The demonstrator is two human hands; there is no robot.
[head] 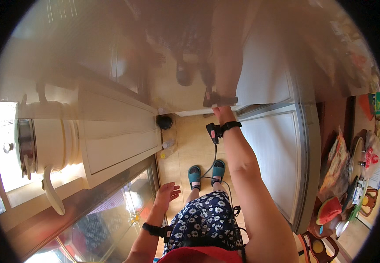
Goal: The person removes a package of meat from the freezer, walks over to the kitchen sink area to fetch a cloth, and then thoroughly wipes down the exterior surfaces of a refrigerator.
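A large glossy panel (183, 49) fills the upper part of the head view and mirrors my arm and slippers. My right hand (222, 113) reaches to its lower edge in the picture. That hand's fingertips are hidden there, so any grip cannot be made out. Around the right wrist is a black strap with a small cabled device (213, 133). My left hand (169, 193) hangs in the air beside my flowered shorts (199, 220). Its palm holds nothing and its fingers are slightly apart. The left wrist carries a similar strapped device (158, 231).
White panelled doors (268, 157) stand close on my right. To the left, a cream pot (50, 141) with a glass lid sits by a white cabinet (117, 134). Plastic bottles (167, 148) stand on the floor. A watermelon piece (329, 210) and a bag (334, 167) lie far right.
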